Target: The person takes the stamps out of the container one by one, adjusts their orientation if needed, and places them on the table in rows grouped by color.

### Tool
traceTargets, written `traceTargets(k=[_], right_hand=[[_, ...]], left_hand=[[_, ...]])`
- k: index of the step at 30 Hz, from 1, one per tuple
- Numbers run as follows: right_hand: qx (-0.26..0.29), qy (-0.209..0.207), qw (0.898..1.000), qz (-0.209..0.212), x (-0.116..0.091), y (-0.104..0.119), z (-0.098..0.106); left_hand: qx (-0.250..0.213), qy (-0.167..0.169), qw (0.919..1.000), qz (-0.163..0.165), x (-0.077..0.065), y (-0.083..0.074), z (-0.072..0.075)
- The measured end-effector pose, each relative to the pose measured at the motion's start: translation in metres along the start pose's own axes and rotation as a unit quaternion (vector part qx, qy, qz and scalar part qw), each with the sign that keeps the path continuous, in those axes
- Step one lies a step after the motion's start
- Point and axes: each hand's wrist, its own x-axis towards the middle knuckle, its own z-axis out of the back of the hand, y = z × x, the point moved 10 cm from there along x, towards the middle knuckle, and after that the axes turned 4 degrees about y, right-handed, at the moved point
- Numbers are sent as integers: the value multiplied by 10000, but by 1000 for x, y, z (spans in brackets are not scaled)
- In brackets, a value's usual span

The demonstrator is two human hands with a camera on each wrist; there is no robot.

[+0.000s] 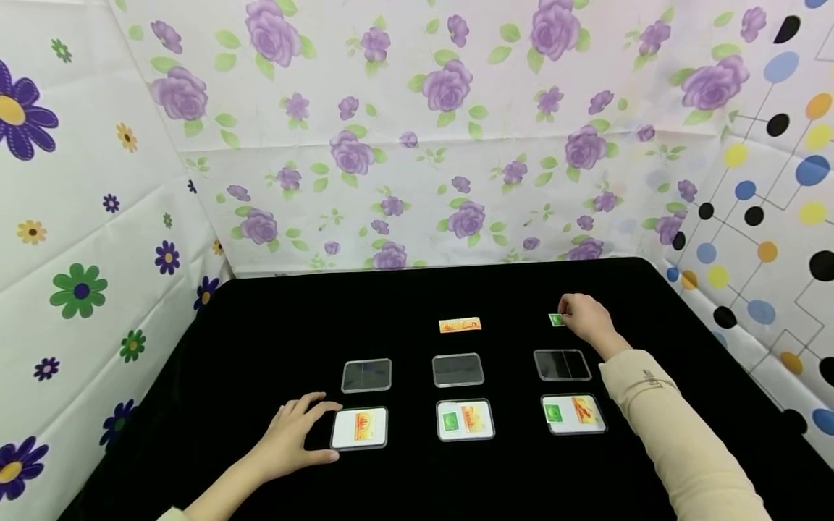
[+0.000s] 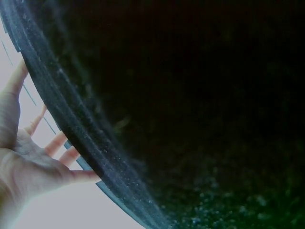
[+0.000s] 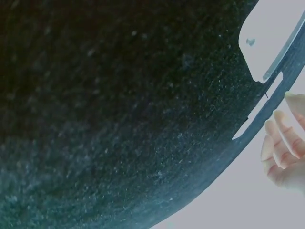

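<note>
My left hand [image 1: 296, 438] rests at the left end of the front-left clear case [image 1: 342, 428], index fingertip by its far corner and thumb by its near one. A white card with one orange stamp [image 1: 364, 425] lies in that case. At the back right, my right hand [image 1: 586, 318] pinches a small green stamp [image 1: 555, 319] by its right side, low over the black cloth. Part of the stamp is hidden behind the fingers. The wrist views show the hands at the border, without the stamps.
An orange stamp strip [image 1: 460, 325] lies at the back middle. Clear lids form a row: left [image 1: 367, 375], middle [image 1: 458, 370], right [image 1: 562, 365]. In front, the middle case [image 1: 461, 436] and right case [image 1: 576, 432] hold cards bearing green and orange stamps. Patterned cloth walls [image 1: 391, 145] surround the table.
</note>
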Motion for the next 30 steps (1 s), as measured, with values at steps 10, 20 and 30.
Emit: traceTargets(k=[10, 20, 30], right_hand=[[54, 1, 9989, 470, -12, 19, 6], [456, -85, 9939, 996, -14, 59, -3], [316, -301, 9891, 1406, -22, 90, -10]], left_hand=[[-106, 99, 9999, 48, 1, 0, -4], [-62, 55, 10000, 13, 1, 2, 2], [-100, 85, 9999, 63, -1, 6, -2]])
